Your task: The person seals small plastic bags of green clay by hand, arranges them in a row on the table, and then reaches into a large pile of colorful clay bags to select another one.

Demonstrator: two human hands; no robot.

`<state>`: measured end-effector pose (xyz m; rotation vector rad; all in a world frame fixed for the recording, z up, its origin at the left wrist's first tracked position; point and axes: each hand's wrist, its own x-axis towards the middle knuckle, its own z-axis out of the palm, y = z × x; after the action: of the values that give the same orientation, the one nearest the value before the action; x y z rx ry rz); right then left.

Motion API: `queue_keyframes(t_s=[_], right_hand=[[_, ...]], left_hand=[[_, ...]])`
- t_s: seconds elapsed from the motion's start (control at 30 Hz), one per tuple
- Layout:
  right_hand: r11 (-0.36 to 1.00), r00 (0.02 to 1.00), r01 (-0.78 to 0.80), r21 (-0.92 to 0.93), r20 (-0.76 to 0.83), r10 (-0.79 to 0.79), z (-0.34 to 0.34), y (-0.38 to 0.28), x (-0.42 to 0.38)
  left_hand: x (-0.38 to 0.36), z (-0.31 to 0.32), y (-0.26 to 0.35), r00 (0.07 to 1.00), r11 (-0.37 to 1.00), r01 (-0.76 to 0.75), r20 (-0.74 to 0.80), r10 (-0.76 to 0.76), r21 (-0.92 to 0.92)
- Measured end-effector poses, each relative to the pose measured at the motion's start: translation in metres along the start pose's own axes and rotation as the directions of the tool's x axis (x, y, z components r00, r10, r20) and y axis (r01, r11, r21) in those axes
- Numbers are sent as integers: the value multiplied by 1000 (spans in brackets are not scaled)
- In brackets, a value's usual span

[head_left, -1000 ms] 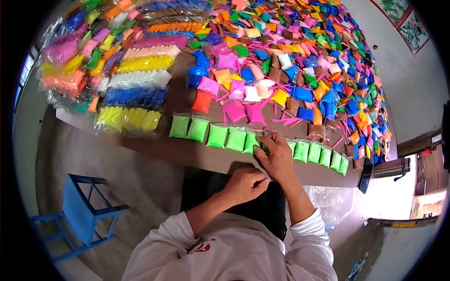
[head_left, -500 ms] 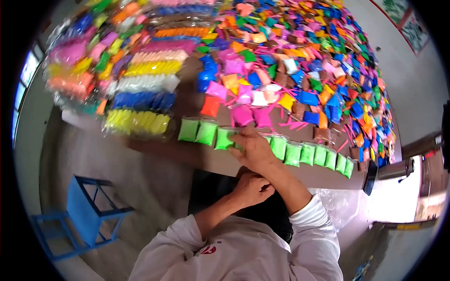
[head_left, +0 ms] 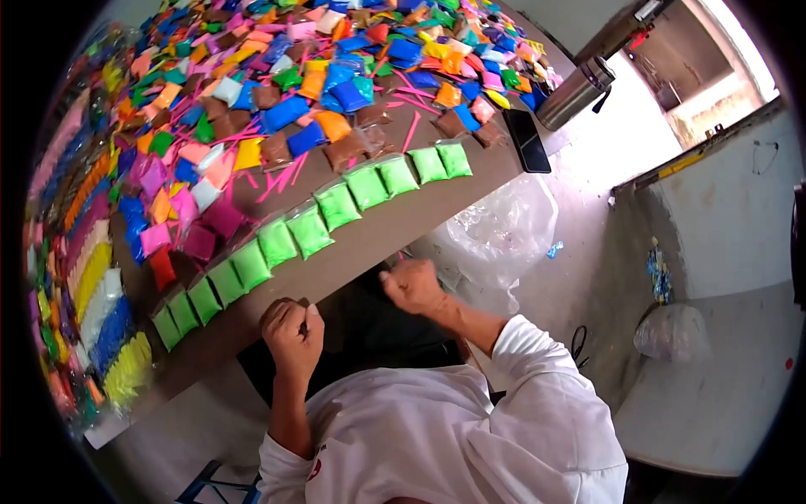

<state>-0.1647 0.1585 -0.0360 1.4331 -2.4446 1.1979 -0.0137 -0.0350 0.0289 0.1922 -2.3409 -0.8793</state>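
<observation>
A slanting row of bright green packets [head_left: 306, 231], flat clear bags with green filling, lies along the near side of the brown table [head_left: 361, 252]. My left hand [head_left: 291, 332] is closed, fingers curled in, at the table's front edge just below the packets. Farther right, my right hand [head_left: 413, 286] is closed too, held above my dark lap by the same edge. Neither hand touches the green row. What the curled fingers hold, if anything, is hidden.
Beyond the row spreads a heap of mixed coloured packets [head_left: 277, 113] with loose pink strips [head_left: 411, 132]. Bagged bundles [head_left: 105, 311] line the left side. A black phone [head_left: 526, 141] and a steel flask [head_left: 578, 92] sit at the right corner. Clear plastic [head_left: 504, 227] hangs below.
My view has swung to the right. My right hand has left the green packets and come back to the table edge. My arms, crossed before, are now apart.
</observation>
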Motion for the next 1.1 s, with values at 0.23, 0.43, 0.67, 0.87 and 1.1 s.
queue_keyframes(t_s=[0.23,0.43,0.67,0.87,1.1], right_hand=[[782,888,-459,-422,-246,388,-28,180,-62],[412,502,-787,-459,-88,860,-48,295,-102],[314,365,-863,-396,-59,929,-51,320,-93],[602,611,-758,-251,49,790,14,437,-130],[545,562,-789,-284,25,827,35,441,-122]], left_hand=[[-3,13,2,1000,976,9,-13,-7,217],[5,16,2,965,943,259,-21,-260,207],[15,21,-4,964,901,259,-37,-263,348],[13,28,-3,939,860,340,-93,-330,380],[25,36,9,931,828,359,-109,-347,432]])
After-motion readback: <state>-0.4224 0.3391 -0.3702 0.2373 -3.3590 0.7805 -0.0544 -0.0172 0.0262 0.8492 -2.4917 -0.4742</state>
